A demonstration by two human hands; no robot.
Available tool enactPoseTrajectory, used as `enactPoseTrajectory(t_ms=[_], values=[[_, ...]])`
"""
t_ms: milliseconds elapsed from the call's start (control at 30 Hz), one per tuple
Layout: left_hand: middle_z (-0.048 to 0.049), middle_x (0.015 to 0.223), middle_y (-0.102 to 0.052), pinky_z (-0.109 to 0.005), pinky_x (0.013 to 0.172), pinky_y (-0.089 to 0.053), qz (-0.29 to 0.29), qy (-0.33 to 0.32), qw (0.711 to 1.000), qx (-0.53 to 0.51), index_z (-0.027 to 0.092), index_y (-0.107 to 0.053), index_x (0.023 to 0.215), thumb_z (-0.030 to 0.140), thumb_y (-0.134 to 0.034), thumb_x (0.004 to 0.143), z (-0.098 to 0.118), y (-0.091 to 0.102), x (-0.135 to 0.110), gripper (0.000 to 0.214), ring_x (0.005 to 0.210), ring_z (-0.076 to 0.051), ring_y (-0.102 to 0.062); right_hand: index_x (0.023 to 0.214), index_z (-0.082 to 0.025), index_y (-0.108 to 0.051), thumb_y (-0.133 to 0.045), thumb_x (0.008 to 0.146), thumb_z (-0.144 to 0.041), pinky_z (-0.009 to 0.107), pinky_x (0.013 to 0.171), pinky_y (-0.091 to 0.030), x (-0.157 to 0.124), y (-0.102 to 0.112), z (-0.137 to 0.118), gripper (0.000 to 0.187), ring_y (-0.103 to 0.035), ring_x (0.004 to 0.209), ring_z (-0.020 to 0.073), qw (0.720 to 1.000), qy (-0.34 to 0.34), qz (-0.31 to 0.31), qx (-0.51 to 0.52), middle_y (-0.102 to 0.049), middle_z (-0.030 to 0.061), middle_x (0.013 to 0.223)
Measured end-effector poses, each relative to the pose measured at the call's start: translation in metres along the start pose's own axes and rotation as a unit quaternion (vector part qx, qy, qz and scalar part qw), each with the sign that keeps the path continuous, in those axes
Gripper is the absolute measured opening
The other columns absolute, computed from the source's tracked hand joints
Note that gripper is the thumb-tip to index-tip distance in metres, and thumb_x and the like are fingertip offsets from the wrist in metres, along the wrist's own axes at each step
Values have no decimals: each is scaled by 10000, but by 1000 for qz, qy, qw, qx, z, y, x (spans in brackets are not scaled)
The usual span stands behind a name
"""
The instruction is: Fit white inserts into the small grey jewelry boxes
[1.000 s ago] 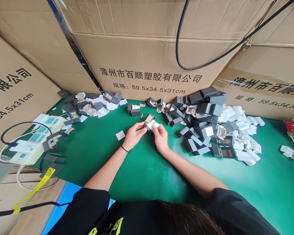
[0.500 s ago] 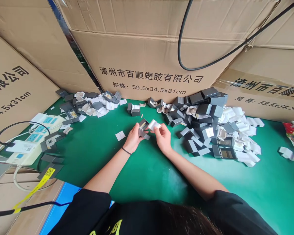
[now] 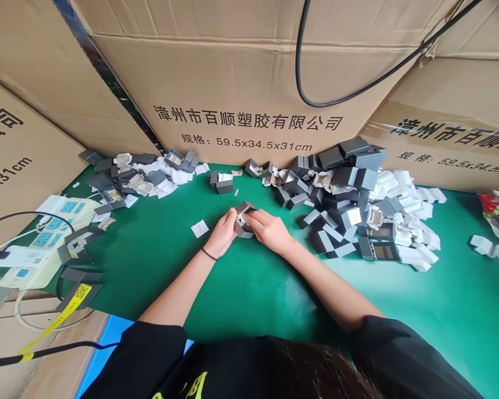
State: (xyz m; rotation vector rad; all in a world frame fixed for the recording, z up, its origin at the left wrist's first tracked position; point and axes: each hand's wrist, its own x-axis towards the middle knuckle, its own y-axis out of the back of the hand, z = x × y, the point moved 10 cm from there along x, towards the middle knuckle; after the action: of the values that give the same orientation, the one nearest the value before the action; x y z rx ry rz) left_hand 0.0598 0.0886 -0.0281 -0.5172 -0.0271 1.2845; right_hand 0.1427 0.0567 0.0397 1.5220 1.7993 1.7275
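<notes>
My left hand (image 3: 222,235) is closed around the left side of a small dark grey cardboard box (image 3: 245,233), held a little above the green table. The box is open, and some white paper (image 3: 240,219) shows inside it. Closed at the box's right side, my right hand (image 3: 270,228) has its fingertips over the opening; they partly hide the paper. A small white printed card (image 3: 199,228) lies flat to the left of my hands. Just beyond them rests another open grey box (image 3: 222,182).
Grey boxes (image 3: 345,177) and white paper pieces (image 3: 416,238) are heaped on the right, with a smaller heap (image 3: 141,174) back left. A power strip (image 3: 45,241) with cables sits at left. Large cartons (image 3: 249,77) wall the table's back. A black cable (image 3: 301,72) hangs above.
My right hand has moved left onto the box. The white paper it held apart from the box is now inside the opening. The view has shifted slightly.
</notes>
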Motion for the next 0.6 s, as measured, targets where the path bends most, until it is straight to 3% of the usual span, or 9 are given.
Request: enactPoseTrajectory(t_ms=[233, 467, 600], values=[[-89, 1000, -650, -314, 776, -500, 1, 13, 1000, 11, 148, -579, 1056, 524, -467, 850, 1, -2, -1, 444, 892, -175, -613, 882, -219, -657, -391, 926, -402, 297, 610, -367, -12, 27, 36, 325, -505, 684, 168, 981, -140, 113, 73, -588, 72, 725], [-43, 861, -650, -243, 684, -475, 11, 3, 1000, 15, 157, -597, 977, 506, -490, 844, 1, 0, -1, 388, 799, -143, -596, 648, -213, -585, -347, 945, -374, 286, 525, -278, -1, 1, 2, 413, -469, 664, 149, 999, -22, -2, 35, -575, 50, 660], [-52, 877, -653, -247, 680, -470, 13, 3, 1000, 24, 152, -602, 1000, 498, -480, 853, 0, 1, -1, 394, 811, -153, -597, 709, -210, -616, -381, 940, -354, 271, 532, -269, -1, -4, 0, 360, -501, 699, 135, 999, -12, -12, 35, -626, 44, 741]])
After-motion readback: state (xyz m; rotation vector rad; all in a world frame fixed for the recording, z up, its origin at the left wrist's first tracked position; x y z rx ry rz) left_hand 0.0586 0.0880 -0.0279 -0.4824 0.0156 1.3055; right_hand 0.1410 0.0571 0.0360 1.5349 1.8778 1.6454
